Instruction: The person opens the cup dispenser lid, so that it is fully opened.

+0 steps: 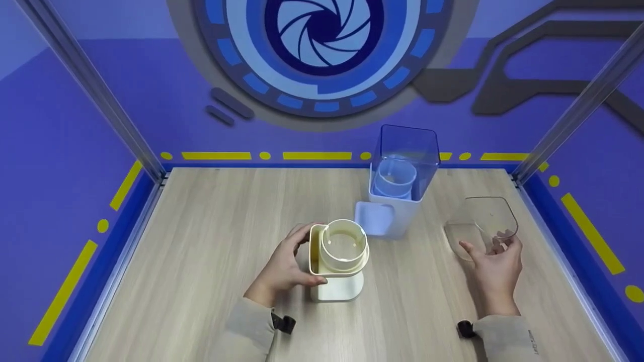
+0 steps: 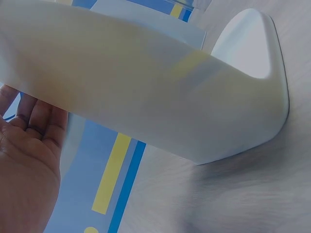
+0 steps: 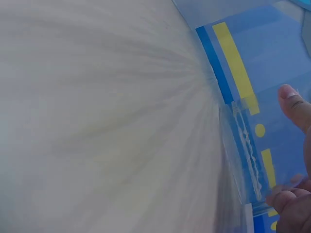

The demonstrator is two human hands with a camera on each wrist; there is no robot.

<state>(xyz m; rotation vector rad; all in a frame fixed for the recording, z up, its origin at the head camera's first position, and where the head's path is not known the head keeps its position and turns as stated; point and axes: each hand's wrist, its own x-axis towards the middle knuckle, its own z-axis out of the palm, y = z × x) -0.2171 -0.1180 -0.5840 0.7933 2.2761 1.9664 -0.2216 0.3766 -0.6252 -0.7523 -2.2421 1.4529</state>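
Observation:
My left hand (image 1: 284, 269) grips a cream plastic dispenser (image 1: 316, 251) at its left side, thumb at the near face and fingers behind. A round, open cream collar (image 1: 344, 241) tops it, and a rounded foot (image 1: 342, 289) juts out low on its right. In the left wrist view the dispenser's pale wall (image 2: 146, 82) hides part of the fingers. A clear, open-topped plastic cover (image 1: 490, 213) stands on the right of the table. At its near side is my right hand (image 1: 495, 274), thumb held apart, fingers touching the plastic.
Behind, a similar white-blue dispenser (image 1: 402, 213) stands with a clear cover (image 1: 410, 143) on its top and a foot (image 1: 375, 218) jutting left. The wood-grain table (image 1: 226, 216) is bounded by blue printed walls (image 1: 302, 136) and metal rails (image 1: 95, 90).

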